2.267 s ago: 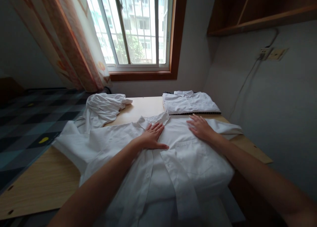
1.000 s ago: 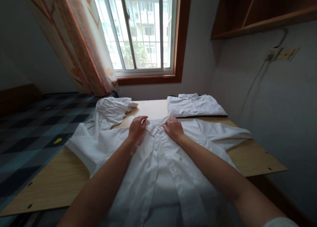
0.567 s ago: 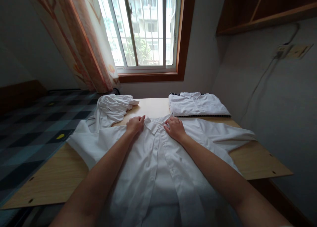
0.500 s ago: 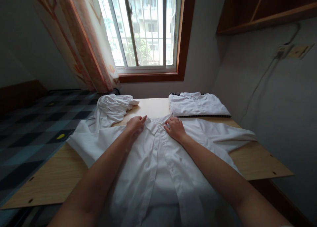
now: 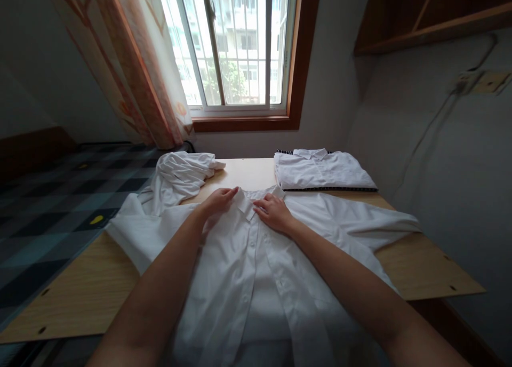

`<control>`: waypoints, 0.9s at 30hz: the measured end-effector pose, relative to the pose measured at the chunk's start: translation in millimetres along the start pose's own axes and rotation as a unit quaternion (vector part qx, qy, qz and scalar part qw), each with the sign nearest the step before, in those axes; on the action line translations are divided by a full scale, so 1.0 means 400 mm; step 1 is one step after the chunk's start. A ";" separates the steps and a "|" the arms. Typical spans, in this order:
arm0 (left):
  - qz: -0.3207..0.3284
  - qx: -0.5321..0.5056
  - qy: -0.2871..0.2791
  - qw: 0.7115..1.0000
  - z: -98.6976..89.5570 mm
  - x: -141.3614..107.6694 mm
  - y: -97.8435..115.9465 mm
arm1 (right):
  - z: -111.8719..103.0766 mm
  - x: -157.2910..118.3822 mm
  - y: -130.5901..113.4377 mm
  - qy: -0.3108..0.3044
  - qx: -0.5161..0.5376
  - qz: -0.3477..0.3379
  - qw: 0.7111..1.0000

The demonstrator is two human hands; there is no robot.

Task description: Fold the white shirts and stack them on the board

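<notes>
A white button-up shirt [image 5: 228, 265] lies spread over the wooden board, collar at the far end and sleeves out to both sides. Its front is unbuttoned, and the lower hem hangs toward me past the near edge. My left hand [image 5: 221, 200] pinches the left side of the collar between thumb and fingers. At the collar's front opening, my right hand [image 5: 274, 211] has its fingers bent onto the upper placket, closed on the fabric there. Part of the collar's right side stands up behind my right hand.
A crumpled white garment [image 5: 182, 177] sits at the board's back left. Folded white shirts [image 5: 324, 169] lie on a dark striped piece at the back right. The wooden board [image 5: 432, 265] borders a checked bed [image 5: 40, 196] on the left; a window [image 5: 236, 47] is ahead.
My right hand has moved left along the collar, from its right side to the front opening. My left hand stays at the left collar. The view has shifted slightly.
</notes>
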State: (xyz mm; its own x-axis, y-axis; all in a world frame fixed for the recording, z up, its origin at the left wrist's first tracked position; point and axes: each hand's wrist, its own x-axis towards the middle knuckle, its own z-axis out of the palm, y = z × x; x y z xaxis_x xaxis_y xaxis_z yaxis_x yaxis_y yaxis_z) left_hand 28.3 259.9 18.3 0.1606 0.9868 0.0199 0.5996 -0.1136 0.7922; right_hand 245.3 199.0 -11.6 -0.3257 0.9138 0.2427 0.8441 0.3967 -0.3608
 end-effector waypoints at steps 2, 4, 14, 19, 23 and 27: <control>0.007 -0.022 -0.025 0.999 0.003 -0.005 -0.001 | 0.001 -0.002 -0.002 -0.002 0.004 0.011 1.000; 0.012 -0.036 -0.034 0.999 0.005 -0.007 -0.002 | 0.001 -0.003 -0.003 0.000 0.006 0.012 1.000; 0.076 0.132 0.029 0.988 0.000 0.020 -0.029 | 0.007 -0.006 0.000 0.021 0.007 0.005 1.000; 0.091 0.410 0.089 0.903 0.024 0.022 -0.019 | 0.030 0.011 0.030 0.039 0.054 0.001 0.998; 0.058 0.496 0.092 0.862 0.054 0.008 0.015 | 0.048 0.036 0.070 0.069 0.140 0.009 0.988; 0.115 0.478 0.145 0.859 0.067 -0.006 0.043 | 0.051 0.047 0.098 0.129 0.219 0.019 0.967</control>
State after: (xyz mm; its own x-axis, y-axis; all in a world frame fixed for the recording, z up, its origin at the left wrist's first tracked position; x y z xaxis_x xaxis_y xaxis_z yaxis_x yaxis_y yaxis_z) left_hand 59.1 252.3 15.6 0.2433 0.8969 0.3694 0.9697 -0.2163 -0.1134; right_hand 263.7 233.5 -39.6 -0.1334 0.8991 0.4170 0.5737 0.4132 -0.7072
